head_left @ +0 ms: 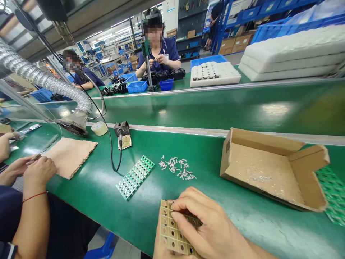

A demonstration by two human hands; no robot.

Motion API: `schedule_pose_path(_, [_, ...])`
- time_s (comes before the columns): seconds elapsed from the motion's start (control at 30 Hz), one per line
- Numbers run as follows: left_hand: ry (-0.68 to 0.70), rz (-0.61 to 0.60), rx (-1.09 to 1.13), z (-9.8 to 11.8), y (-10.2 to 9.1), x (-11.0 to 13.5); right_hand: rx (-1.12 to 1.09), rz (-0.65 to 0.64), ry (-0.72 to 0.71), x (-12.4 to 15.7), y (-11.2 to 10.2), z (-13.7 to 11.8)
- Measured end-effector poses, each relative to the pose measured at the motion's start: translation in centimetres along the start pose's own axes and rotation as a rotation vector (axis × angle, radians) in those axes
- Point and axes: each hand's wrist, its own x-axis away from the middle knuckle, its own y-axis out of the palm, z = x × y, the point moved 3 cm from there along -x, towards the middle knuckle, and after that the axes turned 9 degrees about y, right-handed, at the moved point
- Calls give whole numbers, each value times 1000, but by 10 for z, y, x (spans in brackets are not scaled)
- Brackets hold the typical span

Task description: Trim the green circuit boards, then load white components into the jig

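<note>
My right hand (207, 226) lies over a tan panel board (169, 235) with rows of round holes, at the near edge of the green bench. Its fingertips and thumb are pinched together on the board's top rows; what they pinch is too small to make out. Only a sliver of my left hand (158, 254) shows under the board's lower left corner, fingers hidden. Beyond the board lie a green circuit panel (134, 176) and a scatter of small white parts (178, 168).
An open cardboard box (272, 169) lies on its side at the right, another green panel (334, 194) behind it. A co-worker's hands (37, 171) work at the left beside a tan cloth (68, 155). A soldering stand (122, 133), tape roll (99, 128), fume hose (40, 81) and conveyor (215, 104) lie beyond.
</note>
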Motion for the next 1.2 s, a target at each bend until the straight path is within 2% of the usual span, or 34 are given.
schedule_pose_path(0.1, [78,5,40,117,-63,-30,3,-6,-26,-1,2,0])
schedule_pose_path(0.17, [82,4,42,173,-105,-45,12,4,-45,0,3,-3])
schedule_pose_path(0.2, [72,3,35,192,-123,-50,15,16,-52,1,3,-4])
schedule_pose_path(0.27, [49,-3,20,213,-145,-55,13,39,-62,0,0,-8])
schedule_pose_path(0.3, [40,-6,13,218,-150,-55,5,36,-66,-1,-2,-9])
schedule_pose_path(0.37, [31,-18,13,215,-145,-50,-18,12,-35,-7,-11,-6])
schedule_pose_path(0.43, [30,-44,34,194,-125,-40,-2,-3,64,-18,-25,7])
schedule_pose_path(0.5, [18,-83,61,150,-94,-26,116,20,193,-31,-40,31])
schedule_pose_path(0.57, [-33,-118,66,83,-59,-8,285,-10,276,-43,-49,59])
schedule_pose_path(0.67, [-115,-137,62,-30,-12,18,363,-108,281,-53,-48,91])
schedule_pose_path(0.73, [-137,-124,64,-88,7,33,387,-166,267,-55,-42,103])
schedule_pose_path(0.77, [-140,-111,66,-108,11,39,394,-187,260,-55,-39,105])
schedule_pose_path(0.8, [-141,-95,70,-122,13,44,399,-204,255,-54,-36,106])
schedule_pose_path(0.87, [-145,-65,79,-136,11,50,403,-224,249,-54,-31,105])
schedule_pose_path(1.03, [-158,-8,93,-139,-1,53,352,-221,262,-54,-32,97])
schedule_pose_path(1.2, [-145,42,81,-144,-5,56,188,-214,333,-53,-42,79])
